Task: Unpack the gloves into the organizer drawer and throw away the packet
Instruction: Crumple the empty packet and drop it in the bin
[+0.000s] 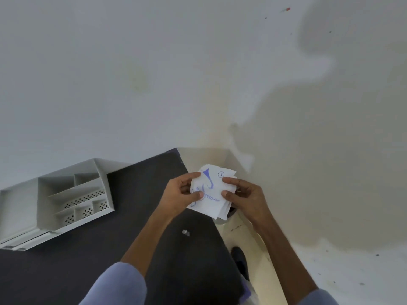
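Beyond the dark tabletop (154,227), both hands, left hand (179,194) and right hand (244,195), pinch the folded glove packet (212,192); next, unfold it toward the organizer drawer (72,194).

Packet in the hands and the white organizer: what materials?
Packet: looks like matte white paper with blue print; its edges show thin layered sheets. Organizer: probably painted sheet metal or rigid plastic, matte white, with thin straight dividers and perforated floor panels; I cannot tell which.

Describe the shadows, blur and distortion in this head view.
Head view: a large soft shadow darkens the pale wall at right; wide-angle bending tilts the white compartmented organizer drawer; the white paper packet with blue print, pinched by left hand and right hand, looks slightly soft.
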